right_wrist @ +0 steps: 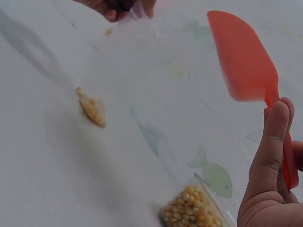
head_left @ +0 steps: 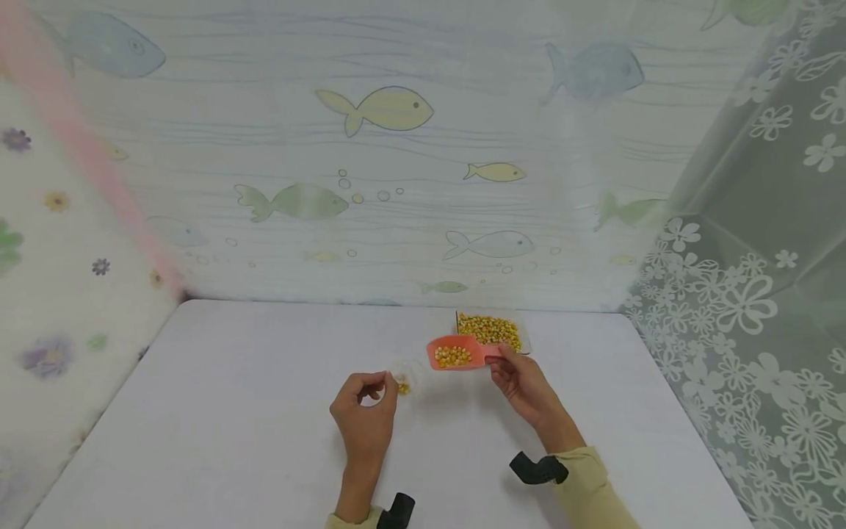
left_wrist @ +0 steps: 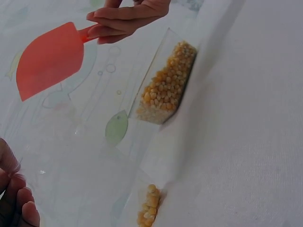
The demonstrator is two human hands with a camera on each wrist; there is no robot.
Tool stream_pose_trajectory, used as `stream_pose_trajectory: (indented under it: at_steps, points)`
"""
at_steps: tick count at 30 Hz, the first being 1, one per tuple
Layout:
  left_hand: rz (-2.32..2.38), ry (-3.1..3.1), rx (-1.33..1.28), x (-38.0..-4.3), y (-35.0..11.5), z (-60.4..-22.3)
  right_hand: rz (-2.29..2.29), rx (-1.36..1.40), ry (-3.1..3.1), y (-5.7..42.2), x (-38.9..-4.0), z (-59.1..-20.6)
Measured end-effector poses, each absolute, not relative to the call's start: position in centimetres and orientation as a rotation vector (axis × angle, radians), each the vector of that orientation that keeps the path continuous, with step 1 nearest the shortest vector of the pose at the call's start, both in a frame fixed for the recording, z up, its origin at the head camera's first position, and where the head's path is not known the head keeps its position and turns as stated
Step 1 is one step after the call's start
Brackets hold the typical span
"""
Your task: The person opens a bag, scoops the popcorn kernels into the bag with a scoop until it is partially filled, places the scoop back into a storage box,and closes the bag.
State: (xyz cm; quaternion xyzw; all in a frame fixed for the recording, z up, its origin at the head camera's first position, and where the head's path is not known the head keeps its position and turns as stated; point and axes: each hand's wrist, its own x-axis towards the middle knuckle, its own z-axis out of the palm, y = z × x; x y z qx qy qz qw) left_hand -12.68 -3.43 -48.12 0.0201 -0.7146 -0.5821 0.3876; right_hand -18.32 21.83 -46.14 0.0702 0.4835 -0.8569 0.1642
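Note:
My right hand (head_left: 525,386) grips the handle of a coral-red scoop (head_left: 477,353), raised above the table. Yellow corn kernels (head_left: 452,357) lie in its bowl; the wrist views show only its underside. To its left, my left hand (head_left: 366,415) pinches the top of a clear plastic bag (right_wrist: 138,14) between thumb and fingers. A small heap of kernels (left_wrist: 149,206) sits at the bottom of the bag, on the table. The bag's outline is hard to make out in the head view. Behind the scoop stands a clear box (left_wrist: 150,78) holding many corn kernels.
A white table (head_left: 251,411) spreads under everything. Behind it hangs a fish-patterned curtain (head_left: 390,242), close to the corn box. A sheer flowered curtain (head_left: 747,353) borders the right side, and a flowered cloth (head_left: 59,308) the left.

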Motion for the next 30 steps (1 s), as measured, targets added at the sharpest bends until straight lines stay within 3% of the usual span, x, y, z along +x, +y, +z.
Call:
stream_pose_trajectory:
  at_steps: [12, 25, 30]
  points:
    - [-1.487, -1.845, 0.070, -12.6, -3.4, -47.8, -2.339, 0.060, 1.426, 20.1, -17.5, -46.4]
    - [-1.492, -1.837, 0.078, -12.7, -3.1, -48.0, -2.347, 0.196, 1.556, 18.6, -16.9, -46.4]
    - [-1.486, -1.846, 0.096, -12.1, -2.7, -46.5, -2.351, 0.219, 1.606, 18.3, -16.7, -46.3]
